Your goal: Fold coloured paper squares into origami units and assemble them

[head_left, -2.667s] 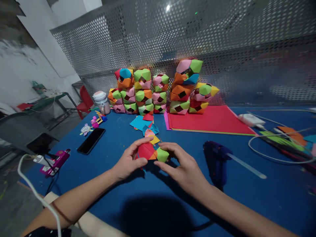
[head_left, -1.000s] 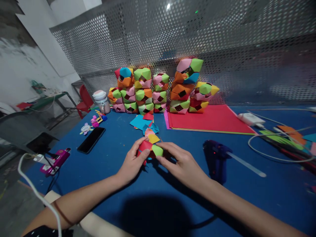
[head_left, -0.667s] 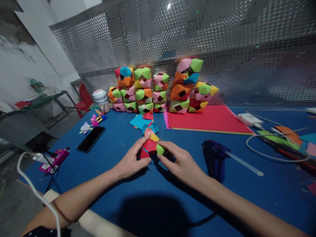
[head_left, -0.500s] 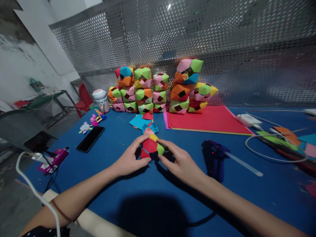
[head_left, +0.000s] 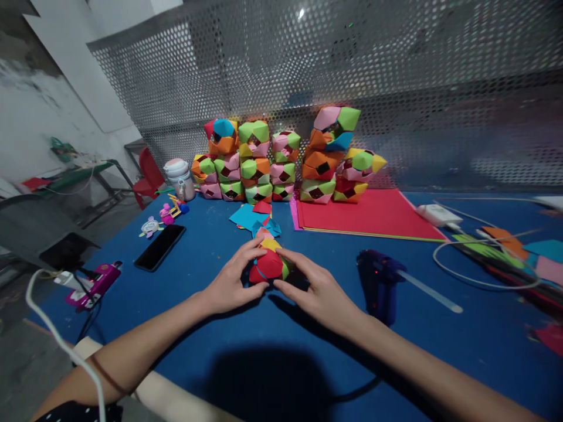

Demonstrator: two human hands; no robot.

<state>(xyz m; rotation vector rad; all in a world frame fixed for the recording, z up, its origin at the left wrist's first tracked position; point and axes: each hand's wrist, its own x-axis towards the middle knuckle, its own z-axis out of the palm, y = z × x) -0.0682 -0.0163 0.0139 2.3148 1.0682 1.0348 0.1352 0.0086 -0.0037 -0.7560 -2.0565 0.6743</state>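
Note:
Between my hands, low over the blue table point(head_left: 185, 328), is a folded paper ball point(head_left: 269, 265) of red, yellow and green pieces, with a bit of blue on its left. My left hand point(head_left: 233, 276) curls round its left side, fingers on top and thumb at the lower edge. From the right, my right hand point(head_left: 319, 287) grips it the same way, its fingers covering most of the green part. Just behind the ball lie blue paper pieces point(head_left: 248, 217) and a small red piece point(head_left: 263, 207).
Stacked multicoloured paper balls point(head_left: 255, 170) line the back, some near red paper sheets point(head_left: 365, 217). A glue gun point(head_left: 382, 281) with a clear stick lies right; a phone point(head_left: 160, 248), a purple power strip point(head_left: 94, 286) and a lidded jar point(head_left: 179, 177) are left. A white cable point(head_left: 440, 264) loops at right.
My right thumb and fingers have moved slightly left, pressing the ball together. The dark gap at its lower right has closed, and less green shows.

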